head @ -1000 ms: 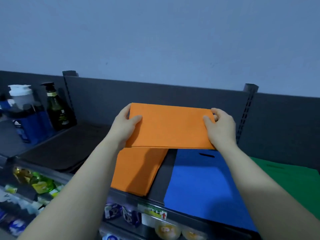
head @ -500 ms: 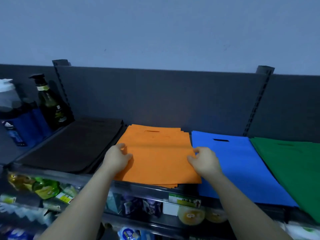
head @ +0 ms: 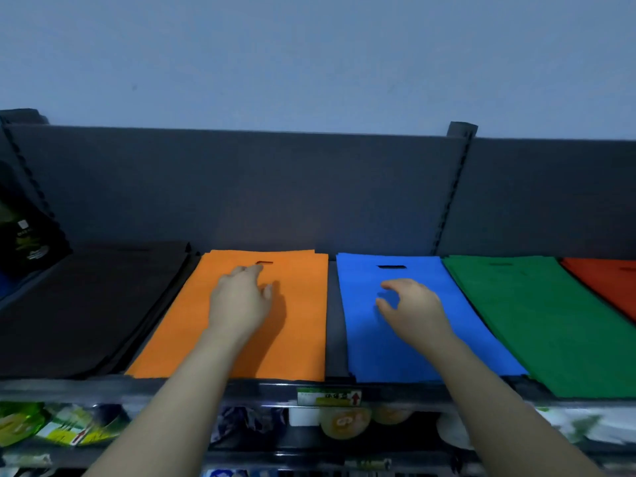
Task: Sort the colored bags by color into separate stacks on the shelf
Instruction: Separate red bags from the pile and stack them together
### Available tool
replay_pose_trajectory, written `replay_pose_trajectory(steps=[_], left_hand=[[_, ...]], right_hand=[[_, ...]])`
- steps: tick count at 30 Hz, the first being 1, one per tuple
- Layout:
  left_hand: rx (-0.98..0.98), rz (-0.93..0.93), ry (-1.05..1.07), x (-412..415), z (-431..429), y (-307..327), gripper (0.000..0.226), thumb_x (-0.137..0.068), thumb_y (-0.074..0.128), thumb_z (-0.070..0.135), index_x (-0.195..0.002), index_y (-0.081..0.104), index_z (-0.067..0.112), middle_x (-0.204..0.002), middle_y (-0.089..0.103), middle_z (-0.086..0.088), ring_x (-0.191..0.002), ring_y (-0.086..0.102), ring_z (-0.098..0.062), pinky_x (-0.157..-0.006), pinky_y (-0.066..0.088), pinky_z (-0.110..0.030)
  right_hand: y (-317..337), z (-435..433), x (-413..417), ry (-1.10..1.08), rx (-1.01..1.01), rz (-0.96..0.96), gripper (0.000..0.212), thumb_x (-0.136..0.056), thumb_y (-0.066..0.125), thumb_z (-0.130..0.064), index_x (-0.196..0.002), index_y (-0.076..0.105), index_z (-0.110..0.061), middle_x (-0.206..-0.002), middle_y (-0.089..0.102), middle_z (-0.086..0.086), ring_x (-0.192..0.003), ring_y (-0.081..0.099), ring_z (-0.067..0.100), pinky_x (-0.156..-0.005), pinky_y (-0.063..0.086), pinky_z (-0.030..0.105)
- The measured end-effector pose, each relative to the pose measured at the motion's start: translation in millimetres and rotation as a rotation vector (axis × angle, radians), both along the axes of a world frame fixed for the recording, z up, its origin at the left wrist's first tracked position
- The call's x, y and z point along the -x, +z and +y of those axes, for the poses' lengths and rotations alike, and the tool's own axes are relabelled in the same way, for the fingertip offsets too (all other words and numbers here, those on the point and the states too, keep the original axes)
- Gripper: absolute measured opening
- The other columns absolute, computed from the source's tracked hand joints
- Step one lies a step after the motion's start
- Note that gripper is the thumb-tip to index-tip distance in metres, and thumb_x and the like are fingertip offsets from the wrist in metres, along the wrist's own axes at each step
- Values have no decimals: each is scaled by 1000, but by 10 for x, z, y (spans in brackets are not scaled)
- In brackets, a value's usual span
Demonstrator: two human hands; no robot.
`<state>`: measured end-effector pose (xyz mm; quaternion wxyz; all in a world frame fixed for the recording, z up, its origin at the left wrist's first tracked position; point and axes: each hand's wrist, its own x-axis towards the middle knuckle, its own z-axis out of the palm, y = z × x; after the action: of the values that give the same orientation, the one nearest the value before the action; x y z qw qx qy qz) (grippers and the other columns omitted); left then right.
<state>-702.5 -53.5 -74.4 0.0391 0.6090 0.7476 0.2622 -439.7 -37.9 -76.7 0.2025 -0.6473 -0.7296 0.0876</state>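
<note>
- Orange bags [head: 292, 321] lie in a flat stack on the top shelf [head: 103, 387], second from the left in a row of coloured stacks. Their far edges sit close to the dark back panel [head: 241, 187].
- A handle slot [head: 264, 262] shows near the far end of the top orange bag.
- Left hand [head: 241, 297] is over the orange stack, palm down. Its fingers are relaxed and reach toward the slot, with the fingertips just short of it. It has hold of nothing. Whether the palm touches the bag or is just above it cannot be told.
- Right hand [head: 413, 304] is over the blue bags [head: 361, 352], palm down. Its thumb and fingers are loosely curved, and blue cloth shows in the gap between them. It grips nothing.
- The blue stack lies just beside the orange one, with a narrow strip of bare shelf between them. It has a dark slot [head: 391, 267] at its far end.
- Green bags [head: 537, 321] lie to the right of the blue stack and overlap its right edge. Their near end hangs slightly over the shelf front.
- Red bags [head: 605, 287] lie at the far right and are cut off by the frame.
- Black bags [head: 86, 304] make up the leftmost stack, close against the orange one.
- A dark bottle [head: 24, 235] with a label stands at the far left edge.
- A price label [head: 328, 396] with a red arrow is fixed to the shelf front below the gap between orange and blue.
- On the shelf below are green and yellow packets [head: 51, 428] at the left and orange-lidded tubs [head: 344, 421] under the label.
</note>
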Motion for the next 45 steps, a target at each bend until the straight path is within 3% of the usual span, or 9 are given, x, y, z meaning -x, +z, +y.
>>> replay_pose_trajectory(steps=[6, 14, 24, 32, 39, 45], left_hand=[[-139, -57, -275, -1211, 189, 202, 41, -91, 55, 27, -130, 56, 16, -123, 62, -5, -114, 56, -26, -91, 47, -37], [-73, -134, -528, -3091, 228, 234, 45, -94, 50, 32, -137, 49, 21, -129, 58, 1, -117, 54, -22, -94, 46, -35], [-82, -243, -690, -5282, 313, 249, 37, -88, 58, 29, -124, 61, 20, -104, 68, 4, -98, 62, -21, -86, 47, -30], [-92, -235, -815, -6421, 624, 256, 39, -89, 56, 31, -125, 60, 18, -109, 68, 3, -105, 60, -20, -91, 47, -31], [-40, -151, -897, -7168, 956, 236, 38, -90, 56, 32, -125, 59, 17, -114, 67, 0, -109, 60, -19, -92, 47, -33], [64, -152, -883, -7749, 1103, 139, 29, -90, 56, 31, -115, 63, 16, -107, 67, 0, -103, 61, -20, -85, 49, -33]], right_hand=[[200, -161, -1083, -210, -60, -74, 42, -91, 55, -32, -131, 57, -17, -134, 57, 2, -122, 52, 23, -105, 37, 35], [344, -558, -2782, -440, -104, -133, 38, -89, 60, -31, -124, 62, -17, -127, 63, 3, -118, 56, 24, -102, 39, 36], [469, -913, -4758, -618, -78, -171, 39, -91, 55, -35, -126, 60, -18, -126, 63, 3, -119, 55, 23, -103, 39, 41], [516, -704, -5833, -736, -41, -212, 29, -89, 54, -35, -109, 68, -17, -106, 70, 5, -104, 62, 27, -94, 45, 43], [508, -512, -6536, -814, -33, -207, 31, -92, 52, -33, -116, 65, -18, -112, 68, 5, -107, 60, 27, -96, 42, 40], [444, -261, -7253, -844, 43, -209, 37, -93, 50, -38, -123, 60, -19, -122, 61, 8, -112, 57, 29, -96, 42, 41]])
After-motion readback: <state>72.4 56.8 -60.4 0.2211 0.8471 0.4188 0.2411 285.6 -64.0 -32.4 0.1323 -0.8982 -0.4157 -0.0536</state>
